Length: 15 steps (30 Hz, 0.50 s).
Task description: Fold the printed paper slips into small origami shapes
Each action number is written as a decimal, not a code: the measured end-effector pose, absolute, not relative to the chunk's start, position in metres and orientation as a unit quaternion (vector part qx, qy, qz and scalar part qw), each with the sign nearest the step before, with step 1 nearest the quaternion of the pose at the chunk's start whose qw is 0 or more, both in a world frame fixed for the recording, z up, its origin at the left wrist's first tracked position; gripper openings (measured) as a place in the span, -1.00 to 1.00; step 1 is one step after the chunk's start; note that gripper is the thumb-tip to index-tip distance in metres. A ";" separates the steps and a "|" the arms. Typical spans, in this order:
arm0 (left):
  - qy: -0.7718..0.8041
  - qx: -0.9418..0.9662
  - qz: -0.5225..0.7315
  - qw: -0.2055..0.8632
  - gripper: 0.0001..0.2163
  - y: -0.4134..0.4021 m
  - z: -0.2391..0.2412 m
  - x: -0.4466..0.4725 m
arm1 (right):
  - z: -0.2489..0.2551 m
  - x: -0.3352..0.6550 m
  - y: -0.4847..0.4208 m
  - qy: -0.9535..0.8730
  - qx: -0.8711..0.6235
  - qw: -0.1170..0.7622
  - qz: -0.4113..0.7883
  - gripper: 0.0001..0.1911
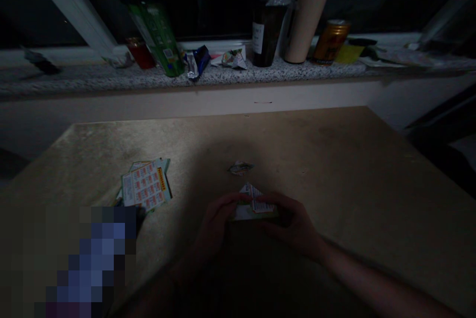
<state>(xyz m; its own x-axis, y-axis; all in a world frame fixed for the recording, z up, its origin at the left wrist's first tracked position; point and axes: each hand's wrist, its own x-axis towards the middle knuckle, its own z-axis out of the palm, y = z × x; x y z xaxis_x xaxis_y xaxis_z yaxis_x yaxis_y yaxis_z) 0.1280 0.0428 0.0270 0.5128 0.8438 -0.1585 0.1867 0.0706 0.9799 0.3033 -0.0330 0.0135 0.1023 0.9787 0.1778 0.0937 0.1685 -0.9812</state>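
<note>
Between my two hands is a printed sheet of paper (256,209), partly folded, with a pointed top edge. My left hand (219,214) grips its left side, fingers over the top. On the right side, my right hand (293,214) pinches the paper, its index finger lying along the upper fold. Just beyond them on the table lies a small folded paper piece (241,167) with pointed ends. A stack of printed paper sheets (145,186) sits further left, out of reach of both fingers. Dim light and shadow hide much of the palms.
The wooden table (327,159) ends at a wall below a granite sill (208,74). On the sill stand a green bottle (159,35), a dark cup (267,35), a cardboard tube (308,16), an orange can (330,43) and crumpled wrappers (197,62). A blurred-out patch covers the lower left.
</note>
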 end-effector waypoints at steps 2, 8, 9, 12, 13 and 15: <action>0.415 0.627 0.271 0.602 -0.73 0.043 0.025 0.126 | 0.014 0.304 -0.032 -0.537 -0.503 0.551 0.393 -0.69; 0.357 0.654 0.264 0.613 -0.70 0.041 0.028 0.122 | 0.020 0.306 -0.030 -0.536 -0.521 0.550 0.372 -0.80; 0.347 0.659 0.256 0.616 -0.69 0.040 0.030 0.122 | 0.021 0.306 -0.030 -0.529 -0.527 0.550 0.372 -0.81; 0.358 0.672 0.233 0.605 -0.60 0.038 0.035 0.126 | 0.022 0.306 -0.029 -0.509 -0.543 0.554 0.373 -0.85; 0.365 0.676 0.226 0.599 -0.61 0.037 0.036 0.128 | 0.023 0.306 -0.029 -0.504 -0.548 0.552 0.376 -0.87; 0.377 0.679 0.219 0.591 -0.67 0.037 0.037 0.130 | 0.023 0.306 -0.029 -0.502 -0.556 0.544 0.379 -0.88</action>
<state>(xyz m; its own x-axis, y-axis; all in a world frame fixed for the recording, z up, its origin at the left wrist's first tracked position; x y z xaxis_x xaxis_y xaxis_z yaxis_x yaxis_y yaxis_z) 0.1304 0.0370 0.0368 0.6193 0.7712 -0.1474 0.2529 -0.0182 0.9673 0.3063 -0.0290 0.0232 0.2103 0.9695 0.1255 0.1452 0.0960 -0.9847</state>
